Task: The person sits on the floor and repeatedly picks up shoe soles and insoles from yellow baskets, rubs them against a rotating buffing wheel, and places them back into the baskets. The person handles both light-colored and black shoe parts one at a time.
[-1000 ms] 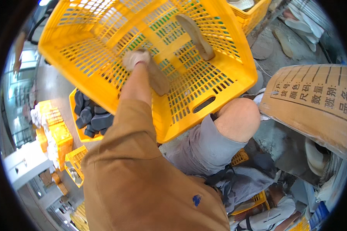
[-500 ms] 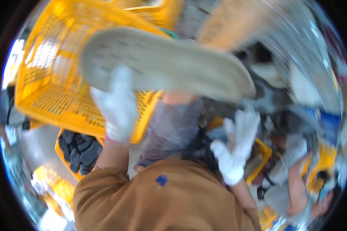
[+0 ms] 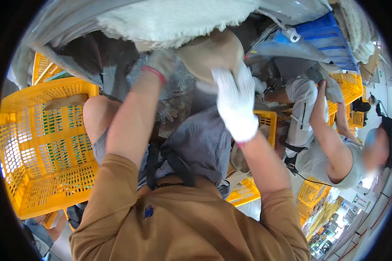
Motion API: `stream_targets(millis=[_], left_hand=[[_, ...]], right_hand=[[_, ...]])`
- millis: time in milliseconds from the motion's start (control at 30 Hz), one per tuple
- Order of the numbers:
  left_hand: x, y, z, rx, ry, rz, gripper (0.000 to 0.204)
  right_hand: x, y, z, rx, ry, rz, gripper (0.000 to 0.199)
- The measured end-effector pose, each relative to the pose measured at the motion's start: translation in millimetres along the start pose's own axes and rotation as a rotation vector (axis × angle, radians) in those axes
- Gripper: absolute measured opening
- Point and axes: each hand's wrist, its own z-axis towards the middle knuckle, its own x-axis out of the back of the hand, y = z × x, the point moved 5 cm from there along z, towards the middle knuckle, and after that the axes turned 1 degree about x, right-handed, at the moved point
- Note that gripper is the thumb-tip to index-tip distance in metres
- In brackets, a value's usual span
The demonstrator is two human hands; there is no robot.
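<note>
A beige shoe sole (image 3: pixel 211 54) is held up against a shaggy white buffing wheel (image 3: pixel 174 19), which covers part of its upper side. My right hand (image 3: pixel 237 100), in a white knit glove, is closed on the sole's right end, thumb and fingers pressing its edge. My left hand (image 3: pixel 163 61), gloved with a red cuff, is bent round the sole's left part; motion blurs its fingers. Dust coats the grey housing below the wheel. A loose white glove (image 3: pixel 166 112) lies there, between my knees.
At my left stands a yellow plastic crate (image 3: pixel 52 185) with one brown sole (image 3: pixel 65 102) in it. Another yellow crate (image 3: pixel 244 193) holding soles is by my right thigh. A co-worker (image 3: pixel 335 152) sits close on the right, near a blue panel (image 3: pixel 320 41).
The sole has moved from above the left crate to the white wheel. My right hand, open and apart before, now grips it. My view has turned toward the right.
</note>
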Motion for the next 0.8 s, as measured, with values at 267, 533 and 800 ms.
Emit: stream_targets(millis=[267, 533, 800], left_hand=[[32.3, -57.6, -74.9, 0.107, 0.051, 0.098, 0.071], [-112.6, -24.5, 5.5, -0.013, 0.469, -1.127, 0.056], [30.0, -45.1, 14.5, 0.200, 0.156, 0.208, 0.064]], right_hand=[[-53.7, 24.2, 91.5, -0.416, -0.060, 0.723, 0.025], [44.9, -19.7, 19.4, -0.361, -0.048, -0.064, 0.090], [-28.1, 60.8, 74.0, -0.602, 0.022, 0.546, 0.066]])
